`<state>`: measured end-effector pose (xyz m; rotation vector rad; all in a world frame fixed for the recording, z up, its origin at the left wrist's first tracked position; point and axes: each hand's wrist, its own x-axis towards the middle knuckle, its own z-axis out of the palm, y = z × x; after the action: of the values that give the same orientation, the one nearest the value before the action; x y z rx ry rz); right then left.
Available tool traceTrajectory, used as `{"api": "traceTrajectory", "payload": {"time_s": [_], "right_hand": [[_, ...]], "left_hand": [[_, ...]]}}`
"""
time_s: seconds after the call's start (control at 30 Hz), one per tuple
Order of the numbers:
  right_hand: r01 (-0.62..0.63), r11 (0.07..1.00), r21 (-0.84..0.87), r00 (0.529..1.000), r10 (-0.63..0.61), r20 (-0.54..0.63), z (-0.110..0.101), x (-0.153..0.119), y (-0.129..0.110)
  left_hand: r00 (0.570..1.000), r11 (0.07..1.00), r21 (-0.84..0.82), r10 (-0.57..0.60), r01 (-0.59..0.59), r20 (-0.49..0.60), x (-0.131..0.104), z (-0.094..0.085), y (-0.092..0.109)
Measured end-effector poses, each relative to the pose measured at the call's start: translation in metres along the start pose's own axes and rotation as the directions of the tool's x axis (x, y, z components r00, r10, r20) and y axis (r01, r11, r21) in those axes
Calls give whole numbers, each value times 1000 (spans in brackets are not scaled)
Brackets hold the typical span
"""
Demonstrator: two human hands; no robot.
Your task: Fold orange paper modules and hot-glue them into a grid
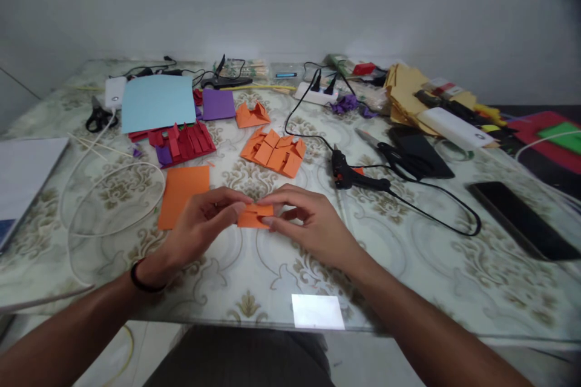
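Between my two hands is a small folded piece of orange paper (255, 217), held just above the near middle of the table. My left hand (206, 217) pinches its left edge with thumb and fingertips. On the right side, my right hand (308, 214) grips it the same way, its index finger along the top edge. Left of it lies a flat orange sheet (181, 190), partly behind my left hand. Farther back sit an orange folded paper piece (275, 151) with several flaps and a smaller orange folded piece (252, 115).
A black glue gun (347, 172) with its cord, scissors (394, 157) and a phone (521, 217) lie to the right. Red folded paper (186, 142), a light blue sheet (158, 103) and a purple sheet (218, 104) are back left. A white power strip (316, 94) stands behind.
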<state>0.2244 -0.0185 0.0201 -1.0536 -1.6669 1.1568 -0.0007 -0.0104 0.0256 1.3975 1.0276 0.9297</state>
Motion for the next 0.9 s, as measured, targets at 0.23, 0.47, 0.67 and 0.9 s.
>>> {"api": "traceTrajectory", "payload": {"time_s": [0.23,0.47,0.67,0.9], "right_hand": [[-48,999,-24,998,47,-36,2,0,1],[-43,998,-43,999,42,-32,1,1,3],[17,995,97,996,-25,80,-2,3,4],[289,957,12,933,-285,222,-8,5,4]], "left_hand": [[1000,998,61,11,-10,-12,1,6,-2],[999,996,81,38,-37,-11,2,3,-5],[991,999,1,53,-54,120,2,-7,-5],[879,947,-146,-198,286,434,4,-9,-8]]}}
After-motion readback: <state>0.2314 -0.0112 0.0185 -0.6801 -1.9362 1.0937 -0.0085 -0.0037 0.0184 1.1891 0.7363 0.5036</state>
